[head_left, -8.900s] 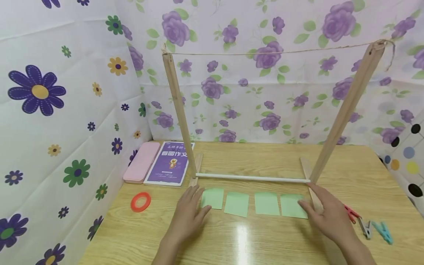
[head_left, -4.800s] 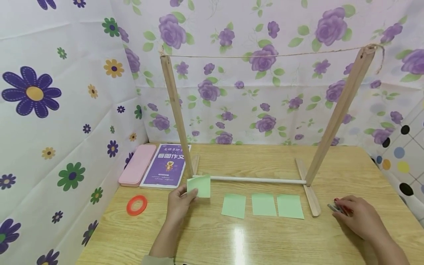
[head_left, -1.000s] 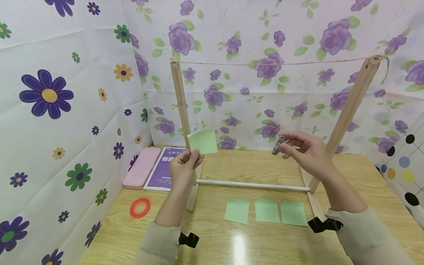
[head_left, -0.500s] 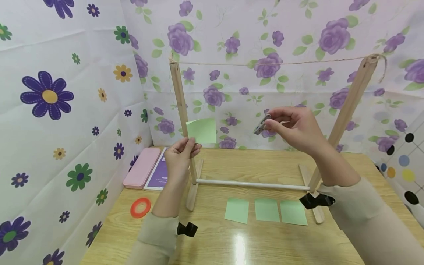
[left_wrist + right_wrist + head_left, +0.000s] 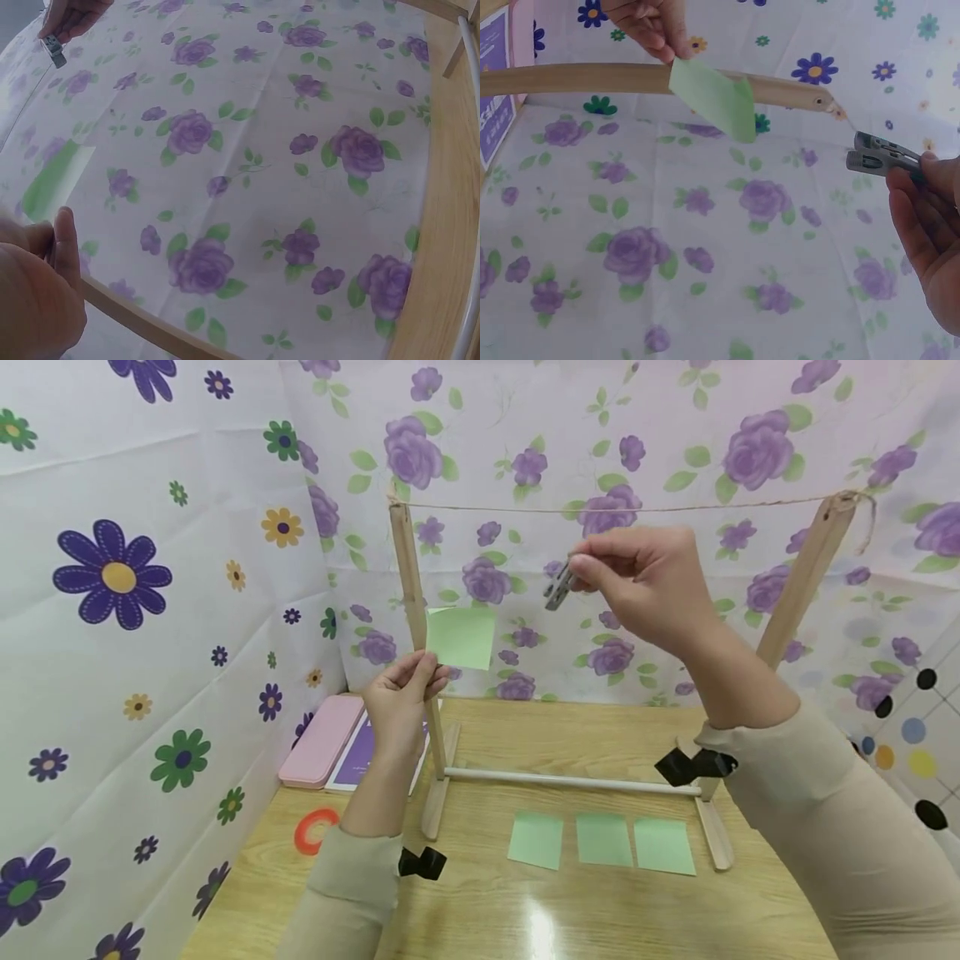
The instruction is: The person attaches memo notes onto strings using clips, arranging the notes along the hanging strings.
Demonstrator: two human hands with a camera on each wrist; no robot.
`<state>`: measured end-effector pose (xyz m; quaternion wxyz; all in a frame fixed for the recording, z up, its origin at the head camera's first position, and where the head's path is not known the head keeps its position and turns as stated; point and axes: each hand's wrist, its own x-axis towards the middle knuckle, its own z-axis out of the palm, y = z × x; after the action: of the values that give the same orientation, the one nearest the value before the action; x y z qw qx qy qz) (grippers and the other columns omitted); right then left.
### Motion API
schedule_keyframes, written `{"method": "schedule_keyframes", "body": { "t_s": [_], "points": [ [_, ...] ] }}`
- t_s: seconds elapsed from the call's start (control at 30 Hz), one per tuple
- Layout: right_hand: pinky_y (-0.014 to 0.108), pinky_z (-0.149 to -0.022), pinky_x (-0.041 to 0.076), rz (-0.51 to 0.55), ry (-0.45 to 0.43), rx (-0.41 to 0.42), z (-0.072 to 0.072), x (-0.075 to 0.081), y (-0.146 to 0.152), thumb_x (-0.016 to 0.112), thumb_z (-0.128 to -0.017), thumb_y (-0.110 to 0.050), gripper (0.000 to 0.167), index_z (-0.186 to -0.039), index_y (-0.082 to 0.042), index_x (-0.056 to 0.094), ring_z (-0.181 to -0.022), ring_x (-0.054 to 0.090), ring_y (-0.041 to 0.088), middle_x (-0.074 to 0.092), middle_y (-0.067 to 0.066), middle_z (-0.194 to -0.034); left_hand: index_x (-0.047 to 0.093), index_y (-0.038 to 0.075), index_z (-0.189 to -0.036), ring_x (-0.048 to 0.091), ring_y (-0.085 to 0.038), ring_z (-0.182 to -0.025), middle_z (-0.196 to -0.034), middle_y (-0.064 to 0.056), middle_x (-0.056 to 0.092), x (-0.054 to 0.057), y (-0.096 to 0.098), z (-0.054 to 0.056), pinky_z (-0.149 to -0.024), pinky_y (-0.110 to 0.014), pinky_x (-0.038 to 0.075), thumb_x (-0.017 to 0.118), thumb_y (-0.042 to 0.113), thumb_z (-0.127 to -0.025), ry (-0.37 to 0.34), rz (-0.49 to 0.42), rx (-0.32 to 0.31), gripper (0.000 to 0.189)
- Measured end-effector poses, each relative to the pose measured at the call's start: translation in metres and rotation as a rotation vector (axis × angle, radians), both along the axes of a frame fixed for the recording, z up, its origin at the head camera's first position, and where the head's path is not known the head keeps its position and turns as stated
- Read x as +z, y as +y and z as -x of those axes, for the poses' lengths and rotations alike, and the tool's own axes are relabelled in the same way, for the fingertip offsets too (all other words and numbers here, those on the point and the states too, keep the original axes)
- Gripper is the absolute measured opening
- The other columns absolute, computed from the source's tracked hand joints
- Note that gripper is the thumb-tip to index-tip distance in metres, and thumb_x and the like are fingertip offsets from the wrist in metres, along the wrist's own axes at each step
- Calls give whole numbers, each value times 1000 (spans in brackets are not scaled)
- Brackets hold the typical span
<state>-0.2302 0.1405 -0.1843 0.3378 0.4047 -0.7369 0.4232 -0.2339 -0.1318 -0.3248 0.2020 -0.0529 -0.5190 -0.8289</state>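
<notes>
My left hand (image 5: 401,697) pinches a light green sticky note (image 5: 461,637) by its lower left corner, in front of the left wooden post (image 5: 406,568). The right wrist view shows this note (image 5: 716,101) with one edge curling. My right hand (image 5: 652,581) holds a grey clothespin (image 5: 558,585) between thumb and fingers, to the right of the note and higher. In the right wrist view the clothespin (image 5: 885,155) points away from the fingertips. Above both hands a thin string (image 5: 675,510) runs between the post tops; note and clothespin appear below it in the head view.
Several things lie on the wooden table (image 5: 480,902): green notes (image 5: 603,839) in a row, a red ring (image 5: 311,831), a pink case (image 5: 322,739) and a purple book (image 5: 360,760). A white rod (image 5: 570,779) joins the frame's feet. The right post (image 5: 806,581) stands behind my right forearm.
My left hand has picked up the leftmost note and my right hand a clothespin from the table. Over the last second both rise, the right hand also moving left.
</notes>
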Motion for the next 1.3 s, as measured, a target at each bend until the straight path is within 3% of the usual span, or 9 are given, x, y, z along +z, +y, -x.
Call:
{"method": "schedule_keyframes", "body": {
  "t_s": [0.27, 0.43, 0.6, 0.73, 0.97, 1.3],
  "points": [
    [18, -70, 60, 36, 56, 6, 2, 34, -22, 70, -93, 4, 8, -92, 8, 77, -70, 70, 3, 75, 18, -83, 72, -5, -100, 75, -16, -75, -86, -9, 74, 14, -2, 4, -77, -29, 63, 76, 10, -92, 40, -1, 23, 17],
    [15, -68, 55, 35, 62, -71, 6, 57, -34, 70, -95, -5, 13, -91, 2, 80, -70, 65, 3, 76, 14, -85, 70, -10, -101, 75, -16, -74, -85, -10, 74, 21, -3, 7, -76, -29, 63, 76, 7, -91, 47, -45, 30, 21],
    [16, -71, 54, 20, 54, -129, 17, 73, -45, 70, -97, -11, 16, -92, 0, 80, -70, 62, 6, 77, 11, -88, 72, -6, -97, 75, -17, -73, -84, -10, 74, 29, -1, 9, -74, -28, 63, 78, 9, -90, 38, -89, 18, 17],
    [16, -72, 52, -18, -10, -161, 26, 80, -58, 69, -98, -15, 17, -93, -4, 82, -69, 56, 8, 77, 8, -92, 71, -6, -96, 75, -17, -73, -84, -11, 74, 37, 2, 10, -73, -28, 63, 79, 9, -89, 71, -104, 23, 17],
    [18, -72, 50, -96, -34, -197, 33, 86, -81, 67, -100, -20, 21, -94, -6, 82, -69, 55, 9, 76, 5, -91, 71, -4, -94, 74, -18, -73, -85, -12, 73, 49, 4, 13, -74, -29, 64, 79, 7, -89, 108, -138, 66, 14],
    [19, -69, 45, -258, -139, -282, 41, 96, -96, 63, -102, -24, 24, -100, -10, 82, -71, 53, 12, 75, 1, -95, 72, -4, -93, 75, -18, -72, -85, -13, 74, 55, 5, 19, -73, -30, 64, 79, 6, -89, 173, -133, 82, 13]
  ]
}}
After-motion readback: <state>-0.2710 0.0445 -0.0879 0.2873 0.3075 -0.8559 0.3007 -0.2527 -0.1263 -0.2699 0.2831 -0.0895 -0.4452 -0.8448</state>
